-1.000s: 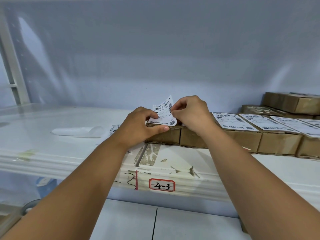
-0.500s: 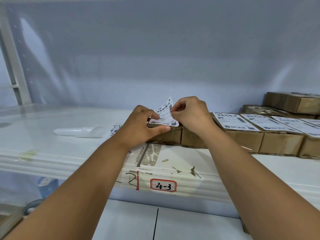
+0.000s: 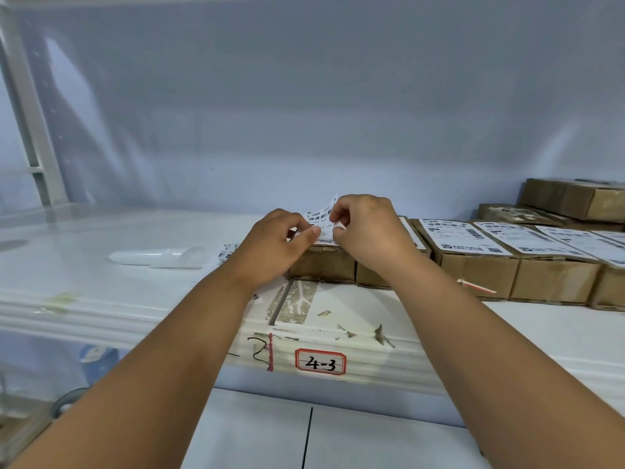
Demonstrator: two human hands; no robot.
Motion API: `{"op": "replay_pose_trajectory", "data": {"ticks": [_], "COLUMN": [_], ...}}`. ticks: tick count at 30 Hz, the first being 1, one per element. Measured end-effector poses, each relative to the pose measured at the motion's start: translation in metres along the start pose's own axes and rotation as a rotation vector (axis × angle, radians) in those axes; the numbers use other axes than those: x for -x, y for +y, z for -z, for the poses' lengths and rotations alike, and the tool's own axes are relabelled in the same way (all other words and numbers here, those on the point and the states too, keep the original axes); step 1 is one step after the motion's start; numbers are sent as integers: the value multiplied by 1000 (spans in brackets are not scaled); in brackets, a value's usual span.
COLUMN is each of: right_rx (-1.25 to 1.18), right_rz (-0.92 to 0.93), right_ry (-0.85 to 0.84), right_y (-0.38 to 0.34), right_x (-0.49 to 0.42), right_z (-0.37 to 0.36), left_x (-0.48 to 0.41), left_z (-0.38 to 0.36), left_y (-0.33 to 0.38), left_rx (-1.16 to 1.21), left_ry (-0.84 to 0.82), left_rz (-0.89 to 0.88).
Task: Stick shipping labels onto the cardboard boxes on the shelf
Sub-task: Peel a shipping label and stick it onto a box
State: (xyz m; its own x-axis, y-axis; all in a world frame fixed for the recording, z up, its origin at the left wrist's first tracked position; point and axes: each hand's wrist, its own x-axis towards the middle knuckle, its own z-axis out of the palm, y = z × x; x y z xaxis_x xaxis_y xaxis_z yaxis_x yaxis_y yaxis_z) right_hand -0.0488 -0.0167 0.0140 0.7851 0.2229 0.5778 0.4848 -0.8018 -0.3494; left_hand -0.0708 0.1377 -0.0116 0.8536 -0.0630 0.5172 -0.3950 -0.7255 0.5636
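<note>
A white shipping label [image 3: 320, 219] with barcodes stands curled up over the leftmost cardboard box [image 3: 321, 265] on the white shelf [image 3: 135, 299]. My left hand [image 3: 274, 245] pinches the label's lower left part with thumb and fingers, resting on the box top. My right hand [image 3: 368, 228] pinches the label's right edge with curled fingers. A row of brown boxes [image 3: 473, 269] with labels stuck on top runs to the right. Part of the label is hidden behind my hands.
A white plastic piece [image 3: 159, 257] lies on the shelf to the left, with another printed label [image 3: 227, 252] beside my left wrist. Stacked boxes [image 3: 575, 201] stand at the back right. The shelf's front edge carries a tag reading 4-3 [image 3: 320, 362].
The label has been drawn lower and more behind my hands; my hands have closed in toward each other over the box top. The boxes have not moved.
</note>
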Motion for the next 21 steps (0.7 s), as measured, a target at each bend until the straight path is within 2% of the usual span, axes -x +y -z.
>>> {"op": "replay_pose_trajectory", "data": {"ticks": [6,21], "right_rx": [74,105], "right_rz": [11,-145], "right_ry": [-8,22], "right_y": [-1,-3], "right_x": [1,1], "right_z": [2,2], "left_x": [0,-1], "left_z": [0,-3], "left_y": [1,3], "left_rx": [6,-34], "left_ry": [8,6], "left_rz": [8,9]}}
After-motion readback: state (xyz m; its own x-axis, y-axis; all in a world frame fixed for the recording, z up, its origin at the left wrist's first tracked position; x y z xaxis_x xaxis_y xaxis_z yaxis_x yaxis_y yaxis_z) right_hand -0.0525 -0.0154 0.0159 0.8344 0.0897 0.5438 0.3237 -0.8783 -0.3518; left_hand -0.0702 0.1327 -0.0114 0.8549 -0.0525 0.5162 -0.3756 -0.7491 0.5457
